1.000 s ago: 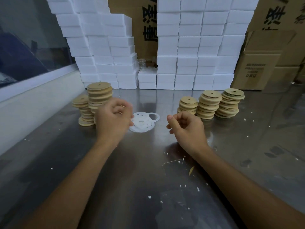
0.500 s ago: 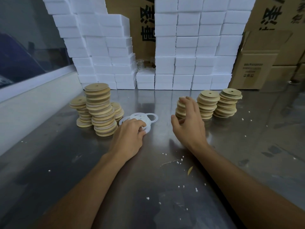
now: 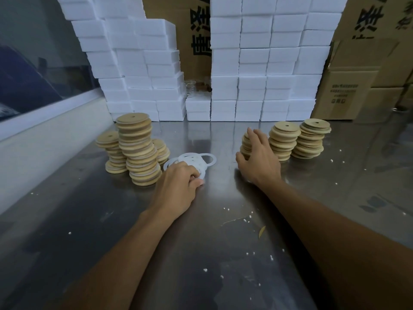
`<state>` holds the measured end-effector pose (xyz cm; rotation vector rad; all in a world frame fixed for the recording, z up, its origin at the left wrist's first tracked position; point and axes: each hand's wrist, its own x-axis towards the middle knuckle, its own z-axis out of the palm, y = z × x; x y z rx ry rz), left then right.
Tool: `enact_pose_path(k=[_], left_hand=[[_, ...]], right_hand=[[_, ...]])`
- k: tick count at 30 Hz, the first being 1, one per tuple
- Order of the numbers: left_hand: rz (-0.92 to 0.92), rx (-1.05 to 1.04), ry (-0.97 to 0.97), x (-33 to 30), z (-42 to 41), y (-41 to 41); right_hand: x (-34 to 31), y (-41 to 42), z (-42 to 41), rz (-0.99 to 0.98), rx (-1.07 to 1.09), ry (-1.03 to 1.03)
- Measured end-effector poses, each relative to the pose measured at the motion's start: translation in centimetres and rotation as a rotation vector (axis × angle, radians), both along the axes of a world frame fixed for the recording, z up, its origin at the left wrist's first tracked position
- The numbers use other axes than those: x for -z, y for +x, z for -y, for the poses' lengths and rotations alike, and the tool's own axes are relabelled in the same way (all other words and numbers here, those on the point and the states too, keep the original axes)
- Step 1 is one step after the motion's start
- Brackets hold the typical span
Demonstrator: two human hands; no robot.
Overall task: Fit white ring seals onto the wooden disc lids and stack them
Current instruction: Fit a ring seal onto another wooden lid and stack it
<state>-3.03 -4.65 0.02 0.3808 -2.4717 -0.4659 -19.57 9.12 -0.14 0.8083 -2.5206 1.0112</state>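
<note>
Behind, foam blocks (image 3: pixel 263 61) walled high against cardboard boxes (image 3: pixel 348 86). Below, steel table (image 3: pixel 201 253), crumb-flecked. Left: leaning stacks of wooden lids (image 3: pixel 138 151); right: three shorter lid stacks (image 3: pixel 297 139). Right hand (image 3: pixel 257 157) spread, fingers laid over the nearest right stack, grasping nothing yet. Left hand (image 3: pixel 178 186) curled, fingertips pinching at the heap of white ring seals (image 3: pixel 194 161) mid-table.

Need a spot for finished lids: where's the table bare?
Bare: the steel table in front, around both forearms, and the strip between the ring pile and the foam blocks. Crowded: the left lid stacks and the right lid stacks.
</note>
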Motion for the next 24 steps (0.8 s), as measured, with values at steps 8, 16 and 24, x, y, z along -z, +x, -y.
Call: enact_pose_path(k=[8,16,24], left_hand=[[-0.044,-0.012,0.068,0.2,0.1,-0.2],[0.003,0.022,0.037,-0.4,-0.1,0.4],[0.087,0.059,-0.054,-0.7,-0.2,0.5]], right_hand=[[-0.4,0.3,-0.4,-0.063,0.038,-0.068],[-0.3,1.9,-0.9,-0.311,-0.166,-0.269],[0.0,3.6,-1.5,-0.343,-0.297,-0.207]])
